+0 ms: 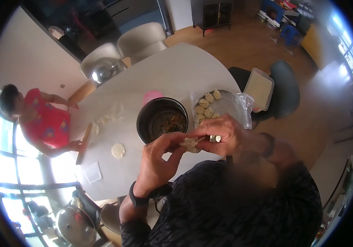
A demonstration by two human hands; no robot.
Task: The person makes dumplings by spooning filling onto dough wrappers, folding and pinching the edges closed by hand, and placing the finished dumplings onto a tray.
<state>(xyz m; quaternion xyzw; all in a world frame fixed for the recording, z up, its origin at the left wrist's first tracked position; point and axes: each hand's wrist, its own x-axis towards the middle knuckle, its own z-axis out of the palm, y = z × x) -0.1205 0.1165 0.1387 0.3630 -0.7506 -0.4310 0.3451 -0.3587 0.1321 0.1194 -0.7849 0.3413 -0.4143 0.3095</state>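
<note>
Both hands meet over the near edge of the table, pinching a small pleated piece of dough (191,144) between them. My left hand (160,158) grips its left side with thumb and fingers. My right hand (222,136) closes on its right side, with a ring on one finger. Just beyond them is a dark round pot (140,119) with some chopped filling (174,123) at its bottom. Several shaped dumplings (208,98) lie on a round tray (230,108), partly hidden behind my right hand. A flat dough round (118,150) lies on the table to the left.
Across the left end of the table (143,78), another person (46,119) in red has a hand by a rolling pin (84,142). Clear plastic (245,109) hangs at the tray's right edge. A pink object (153,96) sits behind the pot. Chairs (142,40) stand beyond the table.
</note>
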